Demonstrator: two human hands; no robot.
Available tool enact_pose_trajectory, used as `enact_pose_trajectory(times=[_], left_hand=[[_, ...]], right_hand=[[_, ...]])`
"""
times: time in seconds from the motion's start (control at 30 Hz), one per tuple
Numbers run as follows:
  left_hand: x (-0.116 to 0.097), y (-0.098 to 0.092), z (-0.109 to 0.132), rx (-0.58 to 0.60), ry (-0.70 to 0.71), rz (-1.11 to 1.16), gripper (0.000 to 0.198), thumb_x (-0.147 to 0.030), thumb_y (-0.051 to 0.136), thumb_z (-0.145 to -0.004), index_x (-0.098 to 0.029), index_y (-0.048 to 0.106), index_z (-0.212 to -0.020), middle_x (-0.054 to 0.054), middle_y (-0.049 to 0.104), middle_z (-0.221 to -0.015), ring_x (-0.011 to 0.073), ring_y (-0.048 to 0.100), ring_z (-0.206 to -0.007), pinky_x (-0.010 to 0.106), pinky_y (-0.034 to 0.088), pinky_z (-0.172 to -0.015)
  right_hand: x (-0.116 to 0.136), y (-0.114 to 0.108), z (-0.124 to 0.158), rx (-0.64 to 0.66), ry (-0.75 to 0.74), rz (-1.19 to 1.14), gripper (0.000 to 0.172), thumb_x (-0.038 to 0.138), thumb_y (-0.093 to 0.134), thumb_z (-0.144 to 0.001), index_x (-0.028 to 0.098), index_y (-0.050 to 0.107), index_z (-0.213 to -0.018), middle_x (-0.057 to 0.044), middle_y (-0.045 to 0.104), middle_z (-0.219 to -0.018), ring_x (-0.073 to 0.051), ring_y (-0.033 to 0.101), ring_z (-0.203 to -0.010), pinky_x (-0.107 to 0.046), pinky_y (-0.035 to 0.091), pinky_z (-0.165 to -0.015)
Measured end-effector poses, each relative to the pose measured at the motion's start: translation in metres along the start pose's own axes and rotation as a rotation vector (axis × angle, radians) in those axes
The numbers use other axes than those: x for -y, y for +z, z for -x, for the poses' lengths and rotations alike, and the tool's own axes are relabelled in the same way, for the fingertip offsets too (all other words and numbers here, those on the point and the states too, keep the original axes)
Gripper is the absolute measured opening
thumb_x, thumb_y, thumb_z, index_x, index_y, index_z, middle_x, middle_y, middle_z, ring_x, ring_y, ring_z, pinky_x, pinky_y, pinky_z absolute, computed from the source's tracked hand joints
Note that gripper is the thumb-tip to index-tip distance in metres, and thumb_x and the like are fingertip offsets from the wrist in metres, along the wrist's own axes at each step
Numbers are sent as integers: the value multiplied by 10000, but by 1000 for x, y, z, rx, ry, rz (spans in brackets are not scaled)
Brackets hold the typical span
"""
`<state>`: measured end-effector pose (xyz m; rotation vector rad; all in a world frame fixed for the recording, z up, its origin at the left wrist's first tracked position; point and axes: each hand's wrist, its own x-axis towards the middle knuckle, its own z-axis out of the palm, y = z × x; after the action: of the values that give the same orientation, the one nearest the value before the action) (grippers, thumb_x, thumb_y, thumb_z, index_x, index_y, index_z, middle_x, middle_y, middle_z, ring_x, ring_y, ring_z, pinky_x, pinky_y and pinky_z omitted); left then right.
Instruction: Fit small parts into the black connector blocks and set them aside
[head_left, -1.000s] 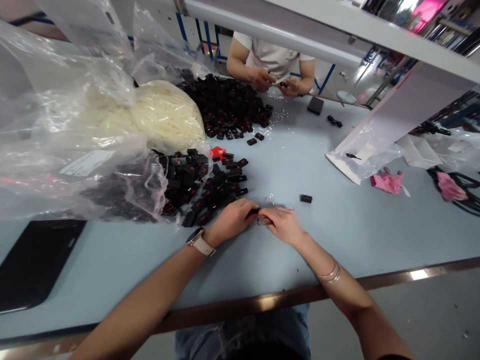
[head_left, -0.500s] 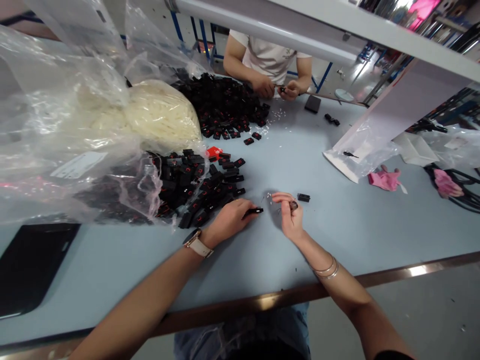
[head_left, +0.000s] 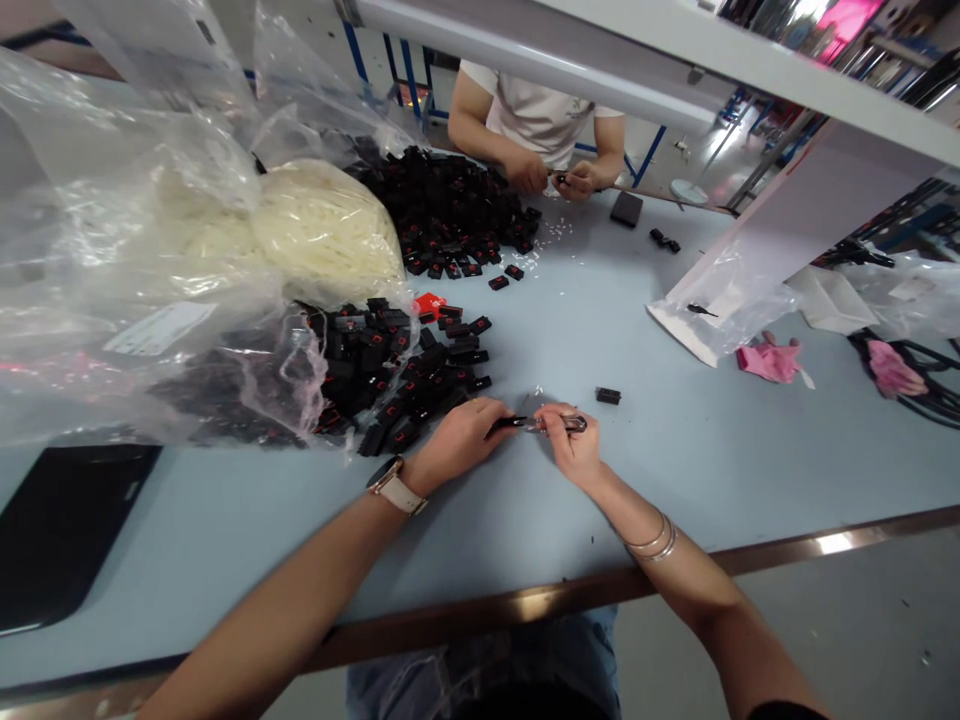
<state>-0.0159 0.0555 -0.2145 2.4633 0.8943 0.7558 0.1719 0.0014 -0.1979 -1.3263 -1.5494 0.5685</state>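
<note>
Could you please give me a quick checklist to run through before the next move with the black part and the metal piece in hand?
1. Grip of the left hand on the small black part, held at the tips of its fingers: ok.
2. Pinch of the right hand on the thin metal piece: ok.
3. Tip of the thin metal piece meeting the small black part: cannot tell, too small to see.
4. Both hands low over the table: ok.
5. The loose black part lying apart, to the right of the hands: ok.
6. The pile of black parts close beside the left hand: ok.
</note>
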Motion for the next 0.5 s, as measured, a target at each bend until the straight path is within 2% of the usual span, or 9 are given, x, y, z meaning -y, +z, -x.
enact_pose_trajectory(times=[0.2, 0.5], left_hand=[[0, 1, 0, -7, 5, -1, 144, -304, 545, -903, -163, 574, -891, 44, 635, -816, 159, 597, -728, 274, 485, -649], [0, 0, 0, -4, 19, -13, 145, -296, 544, -906, -157, 581, -884, 50, 640, -816, 162, 599, -730, 275, 488, -648]], right_hand=[[-2, 0, -1, 37, -33, 47, 364, 441, 410, -930, 201, 657, -812, -49, 673, -707, -165, 646, -659, -296, 537, -655], [-3, 1, -1, 31, -38, 42, 365, 429, 416, -931, 194, 660, -795, -43, 669, -695, -157, 641, -638, -286, 535, -658]])
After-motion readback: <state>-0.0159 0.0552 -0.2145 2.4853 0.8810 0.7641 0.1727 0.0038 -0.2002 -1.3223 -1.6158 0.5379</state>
